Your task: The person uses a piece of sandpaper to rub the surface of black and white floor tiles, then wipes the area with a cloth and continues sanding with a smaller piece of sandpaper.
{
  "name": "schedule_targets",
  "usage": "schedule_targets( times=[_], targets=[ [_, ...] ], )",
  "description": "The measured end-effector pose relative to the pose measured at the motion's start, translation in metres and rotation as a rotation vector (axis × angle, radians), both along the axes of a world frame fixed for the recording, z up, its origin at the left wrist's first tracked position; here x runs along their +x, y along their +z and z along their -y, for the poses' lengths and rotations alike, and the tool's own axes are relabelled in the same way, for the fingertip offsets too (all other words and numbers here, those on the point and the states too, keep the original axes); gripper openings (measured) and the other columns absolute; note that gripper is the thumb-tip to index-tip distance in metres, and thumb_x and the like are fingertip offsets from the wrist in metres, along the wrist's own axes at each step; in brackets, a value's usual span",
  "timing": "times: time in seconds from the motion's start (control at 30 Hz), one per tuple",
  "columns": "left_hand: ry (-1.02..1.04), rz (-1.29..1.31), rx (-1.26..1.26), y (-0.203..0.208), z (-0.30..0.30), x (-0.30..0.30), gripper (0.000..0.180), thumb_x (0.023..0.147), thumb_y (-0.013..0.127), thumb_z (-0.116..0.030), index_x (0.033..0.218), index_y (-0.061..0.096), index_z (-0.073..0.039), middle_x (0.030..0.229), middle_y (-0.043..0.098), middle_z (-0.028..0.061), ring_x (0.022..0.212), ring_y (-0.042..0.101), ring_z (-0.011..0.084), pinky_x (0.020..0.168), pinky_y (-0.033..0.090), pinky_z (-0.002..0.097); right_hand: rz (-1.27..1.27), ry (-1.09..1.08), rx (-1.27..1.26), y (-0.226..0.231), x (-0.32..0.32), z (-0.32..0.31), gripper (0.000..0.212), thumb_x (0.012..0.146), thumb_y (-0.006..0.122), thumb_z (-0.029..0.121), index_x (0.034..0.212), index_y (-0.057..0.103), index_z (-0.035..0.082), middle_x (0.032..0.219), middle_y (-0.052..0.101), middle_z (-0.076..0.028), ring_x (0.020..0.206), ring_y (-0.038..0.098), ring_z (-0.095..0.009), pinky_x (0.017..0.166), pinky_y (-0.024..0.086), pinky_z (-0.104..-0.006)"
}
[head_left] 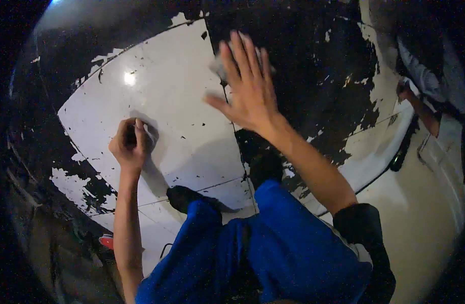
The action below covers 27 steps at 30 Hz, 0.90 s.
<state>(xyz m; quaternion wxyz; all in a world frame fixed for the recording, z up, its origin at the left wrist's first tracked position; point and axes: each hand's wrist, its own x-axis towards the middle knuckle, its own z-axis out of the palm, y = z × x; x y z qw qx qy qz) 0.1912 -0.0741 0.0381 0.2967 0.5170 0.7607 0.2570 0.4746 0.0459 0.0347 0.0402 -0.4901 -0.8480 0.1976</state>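
Note:
A white floor tile lies before me, bordered by a flaking black layer with ragged edges. Over the seam between white and black, my right hand is spread with fingers apart, slightly blurred. Something greyish shows behind its fingers; I cannot tell what it is. My left hand is closed low over the white tile, thumb against curled fingers. Whatever it may hold is hidden. A few small dark flakes are scattered on the tile.
My feet in dark coverings rest at the tile's near edge, below my blue trousers. At the far right is another person's arm beside a pale curved surface. A small red thing lies by my left forearm.

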Motion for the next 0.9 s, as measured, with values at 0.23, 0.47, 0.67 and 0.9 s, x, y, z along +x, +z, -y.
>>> schedule_targets(
  times=[0.23, 0.47, 0.67, 0.9],
  targets=[
    [0.021, 0.024, -0.015, 0.008, -0.009, 0.002, 0.016, 0.097, 0.066, -0.016, 0.089, 0.066, -0.003, 0.062, 0.065, 0.0061, 0.051, 0.061, 0.0130, 0.053, 0.046, 0.0262, 0.111, -0.144, 0.133, -0.015, 0.086, -0.035, 0.105, 0.089, 0.056, 0.071, 0.158, 0.023, 0.000, 0.166, 0.014, -0.025, 0.153, 0.015, -0.045, 0.121, 0.013, -0.0623],
    [-0.001, 0.104, -0.046, 0.011, -0.015, 0.003, 0.022, 0.099, 0.065, -0.020, 0.095, 0.067, 0.001, 0.072, 0.068, 0.0085, 0.063, 0.062, 0.0111, 0.059, 0.048, 0.0282, -0.026, -0.133, 0.334, -0.026, -0.012, -0.091, 0.102, 0.090, 0.053, 0.071, 0.154, 0.031, -0.005, 0.162, 0.024, -0.027, 0.152, 0.019, -0.043, 0.122, 0.011, -0.0599],
    [0.059, 0.250, -0.009, 0.007, -0.004, -0.004, 0.023, 0.101, 0.063, -0.022, 0.095, 0.067, 0.001, 0.068, 0.063, 0.0025, 0.058, 0.057, 0.0078, 0.054, 0.046, 0.0262, -0.062, 0.107, 0.089, -0.004, 0.003, 0.008, 0.102, 0.090, 0.049, 0.074, 0.157, 0.028, 0.001, 0.165, 0.022, -0.023, 0.154, 0.015, -0.038, 0.124, 0.010, -0.0552],
    [0.076, 0.271, -0.060, 0.008, 0.000, 0.001, 0.024, 0.103, 0.062, -0.022, 0.099, 0.068, 0.001, 0.075, 0.064, 0.0002, 0.066, 0.055, 0.0050, 0.060, 0.044, 0.0234, 0.193, -0.427, 0.247, -0.021, 0.226, -0.009, 0.097, 0.094, 0.049, 0.070, 0.160, 0.022, 0.004, 0.165, 0.018, -0.026, 0.153, 0.016, -0.043, 0.121, 0.016, -0.0614]
  ],
)
